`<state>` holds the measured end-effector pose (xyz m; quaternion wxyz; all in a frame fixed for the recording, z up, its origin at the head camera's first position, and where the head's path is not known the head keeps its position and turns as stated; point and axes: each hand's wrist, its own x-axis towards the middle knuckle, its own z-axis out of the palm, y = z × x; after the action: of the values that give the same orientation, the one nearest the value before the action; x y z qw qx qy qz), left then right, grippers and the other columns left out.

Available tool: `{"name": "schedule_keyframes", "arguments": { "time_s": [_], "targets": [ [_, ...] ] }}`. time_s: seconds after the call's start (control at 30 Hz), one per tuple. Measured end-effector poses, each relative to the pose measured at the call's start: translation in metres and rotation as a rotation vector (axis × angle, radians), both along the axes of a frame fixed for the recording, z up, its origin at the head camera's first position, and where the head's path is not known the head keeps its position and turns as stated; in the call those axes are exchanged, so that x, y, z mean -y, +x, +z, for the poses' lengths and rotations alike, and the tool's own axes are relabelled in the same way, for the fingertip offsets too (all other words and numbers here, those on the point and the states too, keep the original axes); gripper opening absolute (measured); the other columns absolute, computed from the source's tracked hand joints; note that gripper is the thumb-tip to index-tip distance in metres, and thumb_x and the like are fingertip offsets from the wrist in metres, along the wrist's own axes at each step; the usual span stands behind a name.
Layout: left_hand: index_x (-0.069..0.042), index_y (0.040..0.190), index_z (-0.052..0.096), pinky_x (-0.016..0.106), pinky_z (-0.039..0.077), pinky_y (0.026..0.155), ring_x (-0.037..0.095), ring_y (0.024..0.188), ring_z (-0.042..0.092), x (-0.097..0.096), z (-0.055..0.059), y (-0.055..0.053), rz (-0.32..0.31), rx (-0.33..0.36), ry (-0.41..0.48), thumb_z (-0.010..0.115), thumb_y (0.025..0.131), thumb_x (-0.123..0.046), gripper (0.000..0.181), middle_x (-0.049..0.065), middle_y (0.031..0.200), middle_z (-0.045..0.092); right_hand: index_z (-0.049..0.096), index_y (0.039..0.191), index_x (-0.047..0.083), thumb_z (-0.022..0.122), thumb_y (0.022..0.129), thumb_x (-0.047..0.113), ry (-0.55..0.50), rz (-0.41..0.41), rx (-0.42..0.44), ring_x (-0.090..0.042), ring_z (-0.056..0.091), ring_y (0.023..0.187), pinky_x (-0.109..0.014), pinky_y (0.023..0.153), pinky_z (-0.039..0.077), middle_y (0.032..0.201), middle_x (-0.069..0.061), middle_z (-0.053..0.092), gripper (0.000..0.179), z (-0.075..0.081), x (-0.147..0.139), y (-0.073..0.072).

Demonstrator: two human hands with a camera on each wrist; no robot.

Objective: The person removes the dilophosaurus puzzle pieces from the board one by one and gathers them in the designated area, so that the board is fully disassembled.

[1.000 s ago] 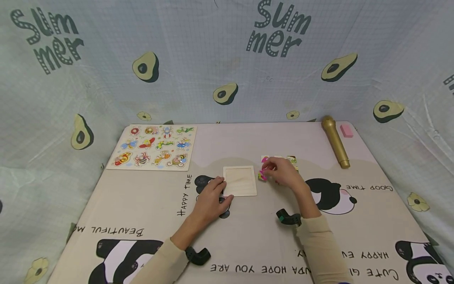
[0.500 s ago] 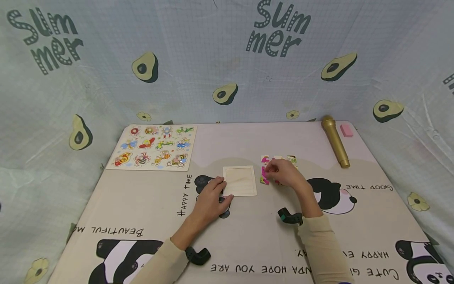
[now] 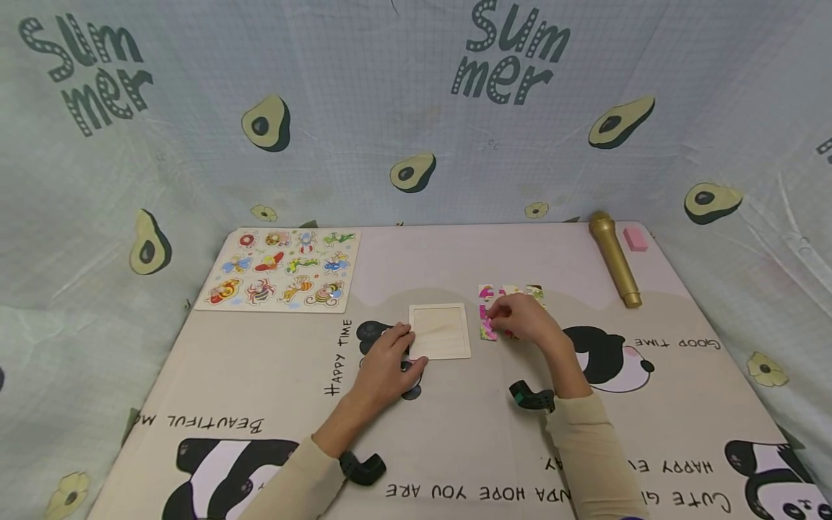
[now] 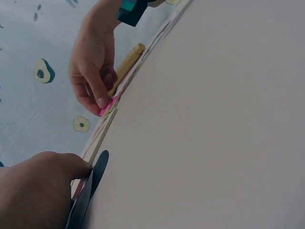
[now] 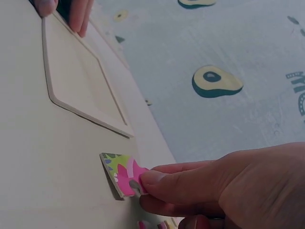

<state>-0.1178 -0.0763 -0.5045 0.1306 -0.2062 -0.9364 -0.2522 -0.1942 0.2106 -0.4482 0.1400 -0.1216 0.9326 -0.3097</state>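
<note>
My right hand (image 3: pixel 523 318) pinches a pink and green jigsaw puzzle piece (image 5: pixel 121 169) between thumb and fingers. In the head view that piece lies low at the left of several other puzzle pieces (image 3: pixel 486 291), partly covered by the hand. To its left is a square wooden puzzle tray (image 3: pixel 440 331) with a raised rim and a bare inside. My left hand (image 3: pixel 388 365) holds the tray's left side, thumb at the near corner and fingers on the left edge. The left wrist view also has the tray's edge (image 4: pixel 102 133) beside the thumb.
An insect picture board (image 3: pixel 279 271) lies at the back left. At the back right are a gold microphone-shaped object (image 3: pixel 614 260) and a pink block (image 3: pixel 635 239). A printed cloth covers the table (image 3: pixel 455 433), with an avocado-patterned curtain (image 3: pixel 351 108) behind.
The right hand has shifted slightly right and nearer with the pink and green puzzle piece, which is now straighter against the other pieces. The left hand and tray have stayed still.
</note>
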Motion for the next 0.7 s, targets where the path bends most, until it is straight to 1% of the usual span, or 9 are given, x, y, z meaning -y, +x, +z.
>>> {"name": "schedule_keyframes", "arguments": {
  "time_s": [0.23, 0.5, 0.7],
  "targets": [
    [0.001, 0.124, 0.068, 0.042, 0.046, 0.111, 0.032, 0.131, 0.058, 0.0001, -0.0014, -0.0002, -0.001, -0.002, -0.003, 0.073, 0.089, -0.036, 0.051, 0.015, 0.136, 0.062, 0.072, 0.099, 0.001, 0.071, 0.091, 0.009, 0.037, 0.000, -0.022, -0.015, 0.054, 0.068, -0.025, 0.059, 0.044, 0.080, -0.007, 0.065, 0.011, 0.0008, 0.0023, 0.0013],
    [0.000, 0.124, 0.067, 0.042, 0.046, 0.111, 0.032, 0.131, 0.058, 0.0006, -0.0028, -0.0003, 0.002, 0.004, -0.007, 0.073, 0.089, -0.036, 0.051, 0.015, 0.136, 0.062, 0.073, 0.093, 0.004, 0.072, 0.090, 0.010, 0.088, -0.026, -0.050, -0.017, 0.053, 0.070, -0.025, 0.061, 0.043, 0.079, -0.006, 0.066, 0.007, -0.0057, 0.0067, 0.0013],
    [0.001, 0.123, 0.068, 0.042, 0.047, 0.110, 0.032, 0.130, 0.058, 0.0009, -0.0038, -0.0002, -0.005, -0.013, 0.001, 0.073, 0.088, -0.035, 0.050, 0.015, 0.135, 0.063, 0.073, 0.092, 0.004, 0.072, 0.089, 0.010, 0.085, -0.041, -0.055, -0.017, 0.053, 0.070, -0.025, 0.060, 0.043, 0.080, -0.007, 0.066, 0.007, -0.0067, 0.0074, 0.0026]
  ]
}}
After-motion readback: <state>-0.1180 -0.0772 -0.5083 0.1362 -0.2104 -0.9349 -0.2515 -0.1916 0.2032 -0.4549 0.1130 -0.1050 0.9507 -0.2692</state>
